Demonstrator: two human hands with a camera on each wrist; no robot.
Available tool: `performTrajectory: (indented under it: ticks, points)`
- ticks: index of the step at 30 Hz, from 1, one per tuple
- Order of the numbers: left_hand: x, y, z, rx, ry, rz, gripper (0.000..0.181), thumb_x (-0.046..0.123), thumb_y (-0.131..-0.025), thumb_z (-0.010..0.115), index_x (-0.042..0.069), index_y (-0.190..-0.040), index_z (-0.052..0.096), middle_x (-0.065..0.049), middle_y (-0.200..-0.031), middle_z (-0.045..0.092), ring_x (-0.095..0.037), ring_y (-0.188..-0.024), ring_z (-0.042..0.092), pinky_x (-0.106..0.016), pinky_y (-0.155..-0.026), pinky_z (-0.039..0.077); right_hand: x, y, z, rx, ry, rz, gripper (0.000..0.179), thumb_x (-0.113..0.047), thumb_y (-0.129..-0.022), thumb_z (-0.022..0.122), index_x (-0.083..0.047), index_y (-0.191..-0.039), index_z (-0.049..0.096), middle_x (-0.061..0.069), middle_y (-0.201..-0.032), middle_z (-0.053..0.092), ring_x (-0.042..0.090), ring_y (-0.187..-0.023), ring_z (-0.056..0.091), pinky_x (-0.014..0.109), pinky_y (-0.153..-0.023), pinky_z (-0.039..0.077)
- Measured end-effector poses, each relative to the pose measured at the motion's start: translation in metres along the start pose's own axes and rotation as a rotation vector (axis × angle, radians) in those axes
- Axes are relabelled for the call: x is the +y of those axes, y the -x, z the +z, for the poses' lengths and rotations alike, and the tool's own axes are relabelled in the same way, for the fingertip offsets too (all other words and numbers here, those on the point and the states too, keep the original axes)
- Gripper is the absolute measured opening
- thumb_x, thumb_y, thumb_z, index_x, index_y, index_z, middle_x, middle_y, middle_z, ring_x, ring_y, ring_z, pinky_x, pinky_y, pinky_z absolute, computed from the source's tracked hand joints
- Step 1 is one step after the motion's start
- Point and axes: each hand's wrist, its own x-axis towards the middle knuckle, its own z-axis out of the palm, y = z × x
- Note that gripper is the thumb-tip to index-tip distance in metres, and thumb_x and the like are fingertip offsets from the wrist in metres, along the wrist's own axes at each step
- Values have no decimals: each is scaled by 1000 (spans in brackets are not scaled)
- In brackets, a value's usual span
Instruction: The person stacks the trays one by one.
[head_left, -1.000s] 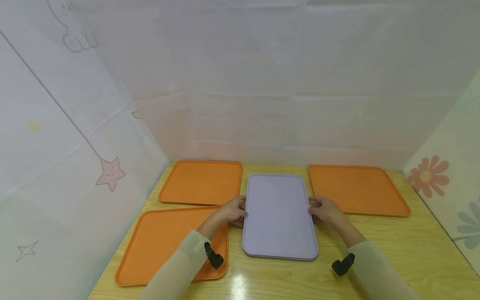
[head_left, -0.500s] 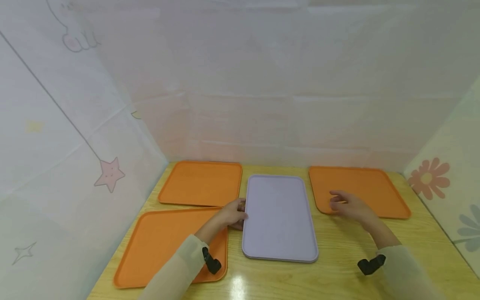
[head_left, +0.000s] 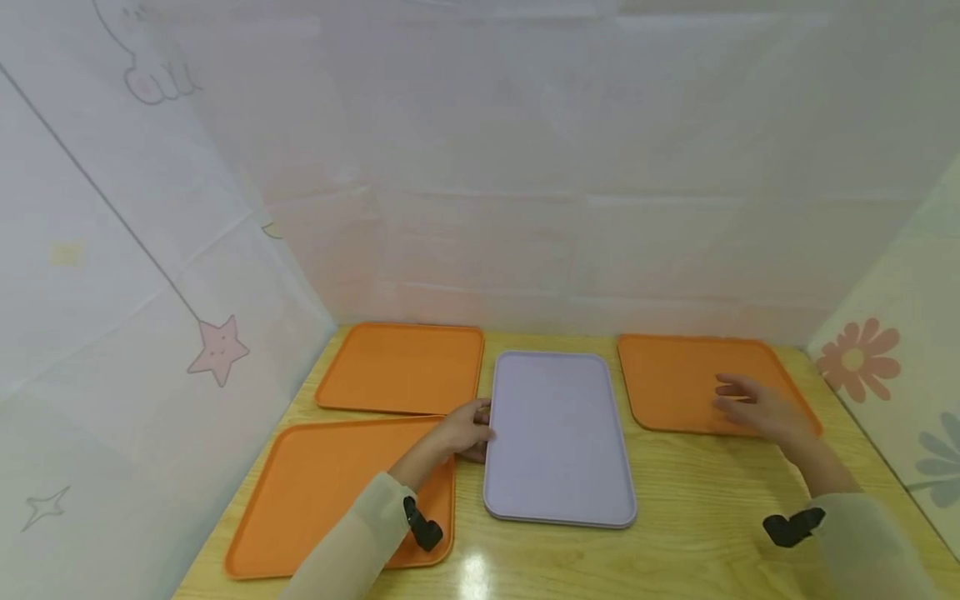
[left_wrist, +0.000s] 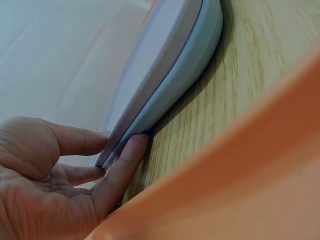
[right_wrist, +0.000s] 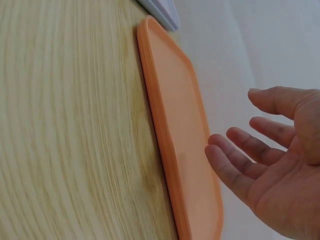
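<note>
A lavender tray (head_left: 558,442) lies lengthwise in the middle of the wooden table. In the left wrist view the lavender tray (left_wrist: 150,65) rests on a second, blue-grey looking tray (left_wrist: 185,75). My left hand (head_left: 467,429) grips the left edge of this pair, thumb at the upper rim and fingers at the lower tray's side. My right hand (head_left: 765,408) hovers over the right orange tray (head_left: 675,379), fingers loosely spread and holding nothing. A seam along that orange tray's side (right_wrist: 160,120) in the right wrist view suggests two stacked trays.
Two more orange trays lie at left: a back one (head_left: 405,367) and a front one (head_left: 345,492), the latter under my left forearm. Pale cloth walls (head_left: 480,167) with printed figures enclose the table's back and sides. Bare wood (head_left: 697,517) shows at the front right.
My right hand has let go of the lavender tray's right edge and moved right, over the right orange tray. The left hand and the trays have hardly moved.
</note>
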Motion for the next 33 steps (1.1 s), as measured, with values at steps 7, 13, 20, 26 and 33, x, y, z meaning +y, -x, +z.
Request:
performTrajectory:
  ticks: [7,13,20,26,33]
  points:
    - [-2,2,-2,4,-9,-2,70,0,-96,63,3,-157,31,-21,-128,55,-25,-87,69,-43,-68,63,15,6,-20,43,88,23,68,-27,-106,55,11,-154,25,41,-145,38,14,-110,62,18,-79,55]
    - [-2,2,-3,4,-8,2,70,1,-96,64,3,-157,31,-21,-129,55,-24,-88,68,-43,-68,63,30,10,-33,103,181,57,67,-28,-106,54,15,-150,29,45,-142,39,44,-114,59,32,-77,60]
    - [1,5,-2,1,-4,-1,69,0,-96,62,3,-158,30,-22,-130,54,-24,-90,68,-43,-69,63,44,9,-44,131,158,108,68,-28,-106,53,17,-149,27,47,-143,34,24,-104,65,35,-79,60]
    - [2,5,0,-7,-10,1,68,-1,-97,61,3,-158,30,-23,-132,53,-26,-90,68,-47,-72,62,52,10,-49,185,203,140,66,-29,-108,48,19,-148,26,48,-143,30,64,-125,36,69,-93,43]
    - [-1,4,1,-21,-2,9,69,-1,-97,61,2,-158,29,-22,-129,54,-27,-91,68,-47,-71,62,69,15,-55,262,272,206,67,-32,-107,47,18,-147,27,47,-142,32,63,-123,38,70,-92,43]
